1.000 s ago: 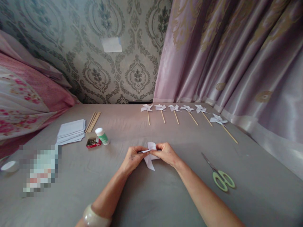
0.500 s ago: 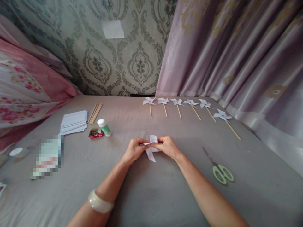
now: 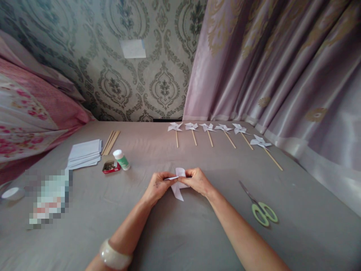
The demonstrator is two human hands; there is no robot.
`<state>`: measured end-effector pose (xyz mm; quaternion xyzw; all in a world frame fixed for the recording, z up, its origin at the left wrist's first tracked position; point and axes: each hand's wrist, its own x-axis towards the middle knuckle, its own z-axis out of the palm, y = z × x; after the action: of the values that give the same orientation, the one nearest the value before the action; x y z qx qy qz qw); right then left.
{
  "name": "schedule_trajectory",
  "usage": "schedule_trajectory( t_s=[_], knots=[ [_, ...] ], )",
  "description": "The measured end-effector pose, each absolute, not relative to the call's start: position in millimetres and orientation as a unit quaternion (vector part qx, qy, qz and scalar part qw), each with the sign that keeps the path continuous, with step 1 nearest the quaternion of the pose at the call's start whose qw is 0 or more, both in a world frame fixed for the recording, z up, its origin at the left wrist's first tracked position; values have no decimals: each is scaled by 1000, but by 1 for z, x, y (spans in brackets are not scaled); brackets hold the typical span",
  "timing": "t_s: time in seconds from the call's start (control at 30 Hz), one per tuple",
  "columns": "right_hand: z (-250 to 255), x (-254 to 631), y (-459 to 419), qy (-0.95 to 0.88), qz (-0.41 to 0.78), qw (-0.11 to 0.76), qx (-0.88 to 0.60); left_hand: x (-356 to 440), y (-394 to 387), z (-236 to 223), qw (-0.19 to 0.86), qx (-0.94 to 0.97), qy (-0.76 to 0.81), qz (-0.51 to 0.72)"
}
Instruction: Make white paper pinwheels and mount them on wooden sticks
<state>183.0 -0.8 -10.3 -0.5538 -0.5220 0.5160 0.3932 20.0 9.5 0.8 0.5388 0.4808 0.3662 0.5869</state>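
Between my two hands is a white paper pinwheel (image 3: 178,192), its blades folded toward the middle, held just above the grey cloth. My left hand (image 3: 158,185) pinches its left side between thumb and fingers. From the other side my right hand (image 3: 197,181) grips it, the thumb pressed near the centre. Both thumbs nearly meet there, and they hide the pinwheel's middle. One blade stands up at the back and another points down toward me. No stick shows on this pinwheel.
Several finished pinwheels on sticks (image 3: 208,128) line the back right. Green-handled scissors (image 3: 261,210) lie at right. To the left are a paper stack (image 3: 84,153), wooden sticks (image 3: 111,143), a small red box (image 3: 111,167) of metal bits, a glue bottle (image 3: 122,160) and a white roll (image 3: 12,194).
The view has tilted up slightly, so everything sits lower in the picture. Both hands keep the same pinch on the paper pinwheel, with hardly any movement of the fingers.
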Motion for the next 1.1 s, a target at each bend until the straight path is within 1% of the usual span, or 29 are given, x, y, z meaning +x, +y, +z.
schedule_trajectory(
  t_s=[0.17, 0.27, 0.53, 0.6, 0.73, 0.9, 1.0, 1.1],
  knots=[
    [-9, 182, 0, -507, 526, 403, -551, 20, 10, 2, 586, 539, 483, 363],
    [-7, 183, 0, -499, 538, 415, -538, 19, 10, 6, 606, 521, 474, 369],
    [3, 193, -2, -454, 583, 448, -504, 17, 11, 10, 638, 464, 446, 423],
    [5, 195, -2, -457, 572, 476, -488, 17, 10, 12, 647, 447, 434, 441],
    [10, 195, -2, -467, 531, 558, -434, 18, 9, 18, 648, 411, 394, 505],
    [10, 185, -6, -482, 523, 564, -420, 19, 5, 23, 643, 397, 353, 552],
    [10, 178, -9, -497, 485, 566, -443, 20, 3, 23, 634, 416, 331, 561],
    [15, 176, -12, -536, 422, 571, -457, 20, 1, 22, 631, 437, 313, 560]
  ],
)
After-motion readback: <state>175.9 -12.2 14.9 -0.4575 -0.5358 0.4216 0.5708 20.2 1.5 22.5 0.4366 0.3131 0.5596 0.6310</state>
